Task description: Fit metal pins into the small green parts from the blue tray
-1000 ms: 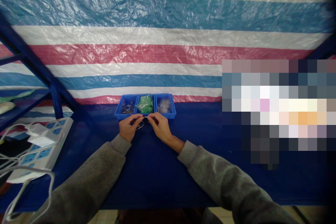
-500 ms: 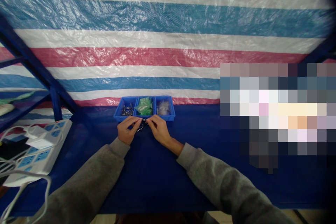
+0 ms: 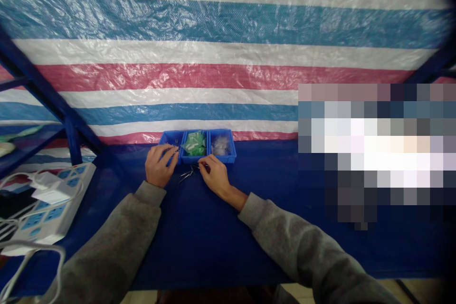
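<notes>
My left hand (image 3: 159,165) is over the left blue bin (image 3: 164,138), its thumb and fingers curved and apart. It hides most of the small shiny metal pieces (image 3: 176,142) in that bin, and I see nothing held in it. Just in front of the middle bin, my right hand (image 3: 216,178) pinches a thin metal piece between thumb and forefinger, mostly covered by the fingertips. Several slim metal pieces (image 3: 185,175) that look like screws or pins lie on the blue table (image 3: 206,242) between the two hands.
The middle bin (image 3: 194,159) holds green plastic packets (image 3: 195,144); the right bin (image 3: 233,154) has clear plastic bags (image 3: 221,145). A white power strip (image 3: 59,213) with cables lies at left. Striped sheeting (image 3: 199,76) hangs behind. A blurred-out patch covers the right.
My left hand has parted from the right and moved left to the left bin, its fingers opening. My right hand stays nearly in place, still pinching. The loose metal pieces now show more fully.
</notes>
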The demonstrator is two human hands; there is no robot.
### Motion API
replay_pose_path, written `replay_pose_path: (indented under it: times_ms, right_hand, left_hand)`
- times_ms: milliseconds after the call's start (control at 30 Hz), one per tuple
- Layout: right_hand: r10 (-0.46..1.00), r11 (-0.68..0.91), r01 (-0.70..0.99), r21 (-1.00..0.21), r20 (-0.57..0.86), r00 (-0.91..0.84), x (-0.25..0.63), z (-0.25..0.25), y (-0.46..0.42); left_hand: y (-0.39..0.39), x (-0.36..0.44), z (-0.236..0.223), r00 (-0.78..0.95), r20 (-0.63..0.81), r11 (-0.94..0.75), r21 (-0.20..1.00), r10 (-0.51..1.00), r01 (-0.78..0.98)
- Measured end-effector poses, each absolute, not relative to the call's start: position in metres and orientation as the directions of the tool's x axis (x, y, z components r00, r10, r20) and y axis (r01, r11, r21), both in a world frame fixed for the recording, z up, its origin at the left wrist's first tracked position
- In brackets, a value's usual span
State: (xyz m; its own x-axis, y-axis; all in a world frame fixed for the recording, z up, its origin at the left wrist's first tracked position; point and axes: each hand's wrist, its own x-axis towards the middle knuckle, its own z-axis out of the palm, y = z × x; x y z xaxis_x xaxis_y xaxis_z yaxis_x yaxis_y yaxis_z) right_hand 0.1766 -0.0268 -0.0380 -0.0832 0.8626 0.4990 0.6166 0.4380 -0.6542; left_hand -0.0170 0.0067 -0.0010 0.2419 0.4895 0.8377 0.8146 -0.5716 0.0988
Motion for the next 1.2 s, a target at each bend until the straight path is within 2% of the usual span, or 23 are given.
replay_pose_path:
  times_ms: [100, 200, 300, 467, 667, 900, 1200]
  right_hand:
    - [0.893, 0.381, 0.745, -0.547, 0.426, -0.144, 0.174, -0.038, -0.029]
    - [0.924, 0.330, 0.834, -0.443, 0.332, -0.189, 0.172, -0.038, -0.031]
    - [0.934, 0.317, 0.863, -0.393, 0.290, -0.210, 0.172, -0.038, -0.030]
    - [0.937, 0.309, 0.870, -0.385, 0.280, -0.209, 0.172, -0.040, -0.028]
    - [0.934, 0.300, 0.880, -0.368, 0.300, -0.193, 0.172, -0.042, -0.027]
    - [0.939, 0.274, 0.903, -0.331, 0.295, -0.177, 0.173, -0.043, -0.026]
    - [0.963, 0.220, 0.914, -0.341, 0.226, -0.147, 0.173, -0.038, -0.027]
  left_hand:
    - [0.001, -0.015, -0.006, 0.430, 0.741, -0.654, 0.017, 0.516, 0.756]
    - [0.000, -0.014, -0.010, 0.540, 0.632, -0.668, -0.046, 0.556, 0.742]
    - [0.002, -0.016, -0.012, 0.591, 0.562, -0.710, -0.010, 0.579, 0.704]
    - [0.006, -0.021, -0.009, 0.674, 0.451, -0.780, 0.086, 0.585, 0.619]
    - [0.009, -0.026, -0.006, 0.715, 0.323, -0.774, 0.101, 0.619, 0.625]
    - [0.012, -0.026, -0.015, 0.739, 0.278, -0.780, 0.069, 0.614, 0.622]
    - [0.016, -0.023, -0.026, 0.762, 0.333, -0.814, 0.030, 0.556, 0.581]
